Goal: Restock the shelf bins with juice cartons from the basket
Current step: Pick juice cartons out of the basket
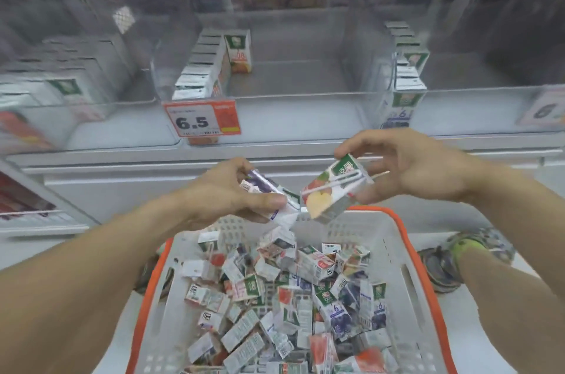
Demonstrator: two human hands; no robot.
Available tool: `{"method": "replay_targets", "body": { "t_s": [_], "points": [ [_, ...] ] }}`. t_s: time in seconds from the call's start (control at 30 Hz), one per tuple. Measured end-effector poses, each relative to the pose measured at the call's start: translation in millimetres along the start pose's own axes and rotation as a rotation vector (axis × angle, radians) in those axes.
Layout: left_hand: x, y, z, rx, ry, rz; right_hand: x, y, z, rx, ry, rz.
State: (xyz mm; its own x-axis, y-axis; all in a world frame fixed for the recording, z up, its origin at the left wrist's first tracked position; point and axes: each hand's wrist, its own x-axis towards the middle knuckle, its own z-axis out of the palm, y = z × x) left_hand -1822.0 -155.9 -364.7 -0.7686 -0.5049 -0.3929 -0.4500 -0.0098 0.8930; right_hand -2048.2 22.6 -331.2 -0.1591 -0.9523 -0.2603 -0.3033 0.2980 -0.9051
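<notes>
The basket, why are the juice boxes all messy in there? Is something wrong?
Nothing looks broken or spilled. The cartons in the basket just lie jumbled, tipped every way, unlike the neat row in the middle shelf bin. Each hand holds one carton: left hand, right hand.

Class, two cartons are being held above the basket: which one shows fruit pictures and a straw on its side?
The carton in the right hand, the fruit carton: red and yellow fruit, green top, straw across it. The left hand holds a purple carton.
</notes>
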Motion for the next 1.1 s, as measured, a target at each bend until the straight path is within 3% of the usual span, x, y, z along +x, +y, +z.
{"method": "replay_targets", "body": {
  "t_s": [0.1, 0.23, 0.33, 0.43, 0.6, 0.7, 0.93, 1.1],
  "points": [
    [-5.1, 10.2, -15.0, -0.01, 0.06, -0.015, 5.3, -0.5, 3.3, 0.003, 0.074, 0.015],
    [-2.7, 12.9, -17.4, -0.357, 0.137, -0.149, 5.8, -7.1, 3.8, -0.18, 0.16, 0.021],
    [4.7, 25.0, -7.1, -0.519, 0.098, -0.164, 7.6, -9.2, -0.3, -0.218, 0.247, 0.005],
    [9.1, 30.4, 6.4, -0.657, 0.016, -0.117, 9.0, -13.2, -1.5, -0.053, 0.304, -0.063],
    [14.2, 27.8, 18.8, -0.668, -0.103, -0.053, 16.0, -18.2, 7.8, 0.279, 0.357, -0.042],
    [16.0, 26.3, 26.6, -0.615, -0.076, -0.003, 19.8, -22.2, 17.4, 0.411, 0.347, -0.004],
    [7.3, 29.7, 22.5, -0.687, -0.102, 0.019, 36.3, -32.9, 29.2, 0.393, 0.406, -0.002],
    [-8.9, 32.4, -2.4, -0.782, -0.094, 0.129, 37.1, -55.6, 33.5, 0.369, 0.261, -0.139]
  ]
}}
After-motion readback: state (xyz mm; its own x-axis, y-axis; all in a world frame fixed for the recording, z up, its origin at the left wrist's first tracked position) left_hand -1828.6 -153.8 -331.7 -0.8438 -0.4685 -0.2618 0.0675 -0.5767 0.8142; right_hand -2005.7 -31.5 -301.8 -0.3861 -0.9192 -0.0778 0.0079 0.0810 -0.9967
